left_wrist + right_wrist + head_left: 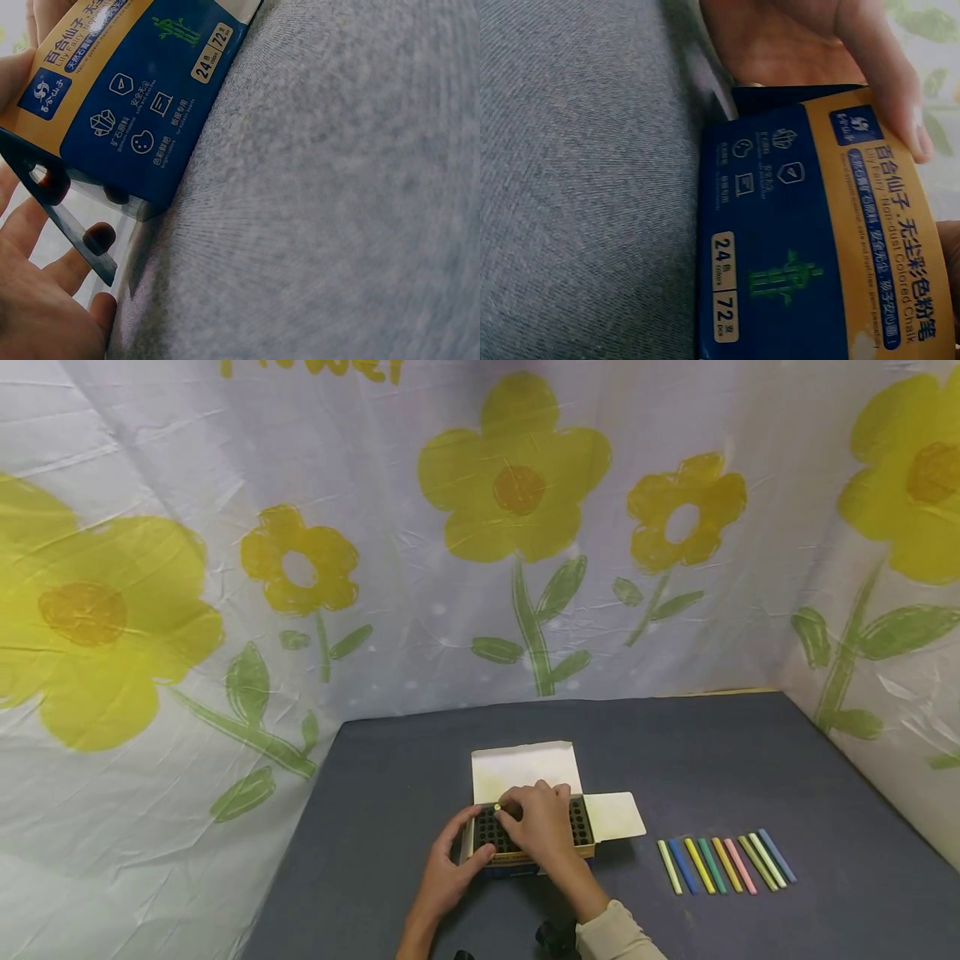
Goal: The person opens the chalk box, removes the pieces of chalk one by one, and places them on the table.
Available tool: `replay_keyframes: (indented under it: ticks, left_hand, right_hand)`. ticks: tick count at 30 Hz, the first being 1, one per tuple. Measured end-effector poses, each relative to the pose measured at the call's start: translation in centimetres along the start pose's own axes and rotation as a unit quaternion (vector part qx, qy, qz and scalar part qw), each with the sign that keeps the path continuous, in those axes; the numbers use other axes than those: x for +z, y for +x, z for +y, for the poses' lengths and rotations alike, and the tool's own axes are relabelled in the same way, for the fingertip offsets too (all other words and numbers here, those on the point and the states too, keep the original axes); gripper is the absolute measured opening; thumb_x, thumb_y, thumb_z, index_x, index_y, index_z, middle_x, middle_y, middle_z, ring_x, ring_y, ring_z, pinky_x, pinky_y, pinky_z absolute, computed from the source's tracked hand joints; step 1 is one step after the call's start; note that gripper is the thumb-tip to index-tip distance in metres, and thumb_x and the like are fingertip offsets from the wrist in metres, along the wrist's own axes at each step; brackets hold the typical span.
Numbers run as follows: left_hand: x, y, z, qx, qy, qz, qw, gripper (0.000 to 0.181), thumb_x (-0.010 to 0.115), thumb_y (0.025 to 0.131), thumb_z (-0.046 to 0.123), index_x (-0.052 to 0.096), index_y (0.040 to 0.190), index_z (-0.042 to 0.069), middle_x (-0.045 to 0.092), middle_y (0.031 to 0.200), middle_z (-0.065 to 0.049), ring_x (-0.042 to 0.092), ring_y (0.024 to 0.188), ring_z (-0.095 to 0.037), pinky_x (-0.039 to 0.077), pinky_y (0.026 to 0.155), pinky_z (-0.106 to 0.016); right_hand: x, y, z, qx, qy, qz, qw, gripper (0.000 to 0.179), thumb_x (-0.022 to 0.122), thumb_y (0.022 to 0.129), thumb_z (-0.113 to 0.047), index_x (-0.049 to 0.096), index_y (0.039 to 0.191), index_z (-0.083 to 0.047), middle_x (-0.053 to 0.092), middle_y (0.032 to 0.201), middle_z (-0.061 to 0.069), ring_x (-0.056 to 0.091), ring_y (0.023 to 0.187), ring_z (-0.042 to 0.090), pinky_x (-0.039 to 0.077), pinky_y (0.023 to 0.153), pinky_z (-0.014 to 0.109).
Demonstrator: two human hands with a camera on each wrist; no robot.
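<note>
A blue and orange chalk box (510, 870) stands on the dark table, its black insert (487, 833) full of round holes. My left hand (442, 877) grips the box's left end, with the thumb on the front edge and the fingers along the side and back. Over the back left holes, my right hand (546, 828) pinches a pale yellow chalk stick (497, 807) between thumb and fingertip. Only the stick's top shows. In the left wrist view the box's printed front (135, 105) is seen close up. The right wrist view also shows that front (780, 217), with the left thumb (885, 82) on it.
A white lid (525, 768) is folded back behind the box, and a white flap (615, 816) sticks out right. Further right, several coloured chalk sticks (711, 864) lie in a row on the table (405, 768). A flower-printed sheet (420, 635) hangs behind.
</note>
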State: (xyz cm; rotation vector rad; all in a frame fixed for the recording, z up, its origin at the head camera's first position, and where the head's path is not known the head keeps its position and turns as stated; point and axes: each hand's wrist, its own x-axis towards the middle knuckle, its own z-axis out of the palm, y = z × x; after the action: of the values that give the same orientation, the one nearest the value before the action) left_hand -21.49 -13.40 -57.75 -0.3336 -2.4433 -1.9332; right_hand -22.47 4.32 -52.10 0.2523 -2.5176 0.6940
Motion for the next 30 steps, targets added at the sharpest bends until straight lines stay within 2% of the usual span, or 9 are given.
replay_keyframes:
  ticks: [8,13,19,26,30]
  left_hand:
    - [-0.02,-0.03,0.0,0.007,-0.005,-0.002,1.0,0.055,0.079,0.09,0.027,0.058,0.141,0.033,0.054,0.151,-0.002,0.044,0.144,-0.036,0.04,0.111,-0.062]
    - [0.04,-0.04,0.02,0.009,-0.011,-0.002,0.9999,0.056,0.079,0.09,0.025,0.058,0.141,0.032,0.054,0.151,-0.003,0.044,0.144,-0.035,0.04,0.111,-0.061]
    - [-0.04,-0.05,0.0,0.016,-0.013,-0.001,0.9998,0.055,0.079,0.09,0.025,0.058,0.141,0.032,0.053,0.152,-0.003,0.041,0.147,-0.037,0.031,0.116,-0.07]
    - [-0.03,-0.01,-0.06,0.021,-0.016,-0.002,0.9997,0.055,0.079,0.09,0.023,0.059,0.14,0.032,0.055,0.15,-0.001,0.042,0.146,-0.035,0.032,0.116,-0.068]
    - [0.01,0.02,-0.07,0.019,-0.014,0.0,0.9997,0.055,0.079,0.09,0.023,0.059,0.14,0.032,0.055,0.15,-0.001,0.042,0.146,-0.035,0.031,0.116,-0.068]
  right_hand:
    - [0.97,-0.15,-0.37,0.007,-0.045,0.025,0.9987,0.02,0.092,0.074,-0.032,0.076,0.081,-0.021,0.07,0.069,-0.006,0.052,0.067,0.014,0.034,0.076,0.042]
    - [1.08,-0.14,-0.57,0.014,-0.055,0.035,0.9978,0.02,0.092,0.073,-0.031,0.076,0.079,-0.02,0.07,0.068,-0.005,0.051,0.066,0.014,0.033,0.075,0.042]
    - [0.98,-0.09,-0.59,0.02,-0.019,0.042,0.9987,0.018,0.093,0.073,-0.027,0.077,0.078,-0.02,0.07,0.067,-0.005,0.052,0.066,0.015,0.034,0.078,0.045]
    - [0.72,0.16,-0.52,0.039,0.041,0.032,0.9979,0.015,0.09,0.076,-0.025,0.078,0.083,-0.02,0.072,0.071,-0.006,0.054,0.07,0.014,0.034,0.083,0.047]
    - [0.58,0.27,-0.46,0.038,0.07,0.027,0.9964,0.014,0.089,0.078,-0.023,0.078,0.086,-0.02,0.073,0.073,-0.007,0.055,0.071,0.012,0.032,0.082,0.045]
